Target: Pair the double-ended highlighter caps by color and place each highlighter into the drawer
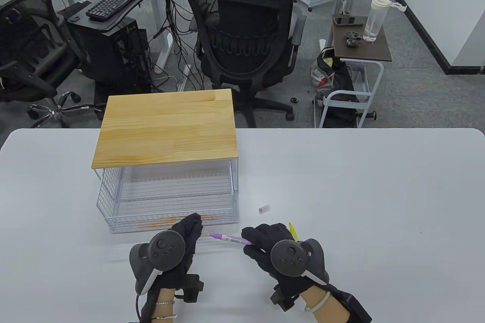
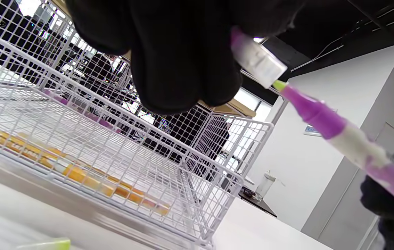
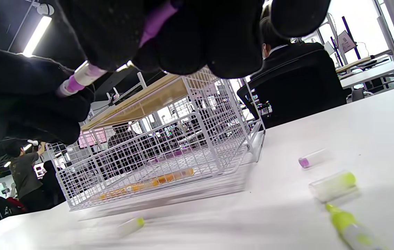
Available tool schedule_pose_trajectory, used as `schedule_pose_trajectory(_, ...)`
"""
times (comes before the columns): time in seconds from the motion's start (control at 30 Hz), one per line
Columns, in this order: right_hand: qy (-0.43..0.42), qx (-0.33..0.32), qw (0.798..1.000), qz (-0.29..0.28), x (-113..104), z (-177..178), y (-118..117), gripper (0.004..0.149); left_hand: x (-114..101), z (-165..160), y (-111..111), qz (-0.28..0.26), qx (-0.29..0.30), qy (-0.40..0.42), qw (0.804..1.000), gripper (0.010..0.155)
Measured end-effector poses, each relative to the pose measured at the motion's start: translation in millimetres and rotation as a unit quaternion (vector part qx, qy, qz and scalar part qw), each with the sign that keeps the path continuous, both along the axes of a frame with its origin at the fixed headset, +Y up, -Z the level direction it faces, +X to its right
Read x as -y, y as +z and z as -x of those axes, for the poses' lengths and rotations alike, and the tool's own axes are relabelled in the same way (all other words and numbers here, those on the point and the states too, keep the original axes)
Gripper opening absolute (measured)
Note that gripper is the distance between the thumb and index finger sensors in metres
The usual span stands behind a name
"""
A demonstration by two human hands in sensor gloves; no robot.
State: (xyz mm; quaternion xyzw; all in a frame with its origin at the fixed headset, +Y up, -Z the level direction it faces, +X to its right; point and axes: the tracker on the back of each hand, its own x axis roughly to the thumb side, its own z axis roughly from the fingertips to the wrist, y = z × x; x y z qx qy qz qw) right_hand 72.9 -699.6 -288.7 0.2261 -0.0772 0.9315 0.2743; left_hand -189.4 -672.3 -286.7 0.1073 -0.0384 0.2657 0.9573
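A purple highlighter (image 1: 229, 239) spans the gap between my hands just above the table. My right hand (image 1: 252, 240) grips its right half. My left hand (image 1: 196, 227) pinches a clear purple-ended cap (image 2: 257, 61) right at the highlighter's bare greenish nib (image 2: 279, 85); I cannot tell whether cap and nib touch. The white wire drawer (image 1: 132, 224) stands pulled out under a wooden top (image 1: 166, 130). Inside it lie an orange highlighter (image 3: 148, 183) and a purple one (image 3: 172, 152). A loose purple cap (image 1: 264, 208) lies right of the drawer.
A yellow highlighter (image 3: 351, 227) without a cap lies on the table by my right hand, partly hidden in the table view. Two yellow caps (image 3: 334, 185) (image 3: 131, 225) lie on the table. An office chair (image 1: 242, 42) stands beyond the far edge.
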Motion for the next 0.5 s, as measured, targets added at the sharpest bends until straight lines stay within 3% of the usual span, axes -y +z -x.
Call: schedule_pose_trajectory(0.5, -0.040, 0.021, 0.999, -0.025, 3.1, -0.2, 1.9, 0.046, 2.5, -11.7, -0.5, 0.012, 0.063, 0.053, 0.997, 0.049)
